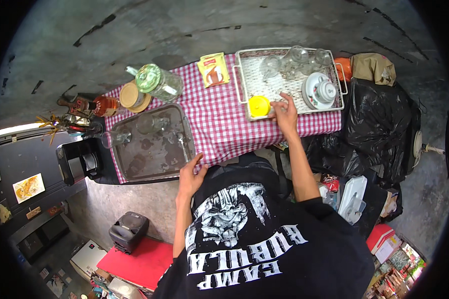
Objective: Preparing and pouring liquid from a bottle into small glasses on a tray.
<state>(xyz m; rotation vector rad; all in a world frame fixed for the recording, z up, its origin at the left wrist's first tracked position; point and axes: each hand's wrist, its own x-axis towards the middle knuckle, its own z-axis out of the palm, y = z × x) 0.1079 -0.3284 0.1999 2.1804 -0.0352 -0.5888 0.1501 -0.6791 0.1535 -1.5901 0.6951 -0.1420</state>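
Yellow round container (259, 106) sits at the near left corner of a white wicker-look tray (252, 72), towards the right side of a surface (217, 117) covered in red-and-white checkered cloth. The person's right hand (286, 113) reaches over the tray's near rim, its thumb and fingers bent at the container's right side; whether they are clamped on it, I cannot tell. The left hand (190, 175) is well apart from the right, at the surface's near edge, its thumb and fingers spread, just beside the lower right corner of a brown tray (147, 158).

In the white tray, clear glassware (271, 66) stands along the far side, and a white cup (326, 91) rests on a saucer (311, 98) to the right. The brown tray, on the left, bears glasses (152, 123) lying on their sides and a spoon (183, 144). Beyond it are a clear jug with a green lid (148, 78), a jar with a wooden lid (129, 93) and an amber bottle (106, 106). A yellow packet (214, 71) lies between the jug and the white tray. Black plastic bags (379, 124) are heaped to the right of the surface.
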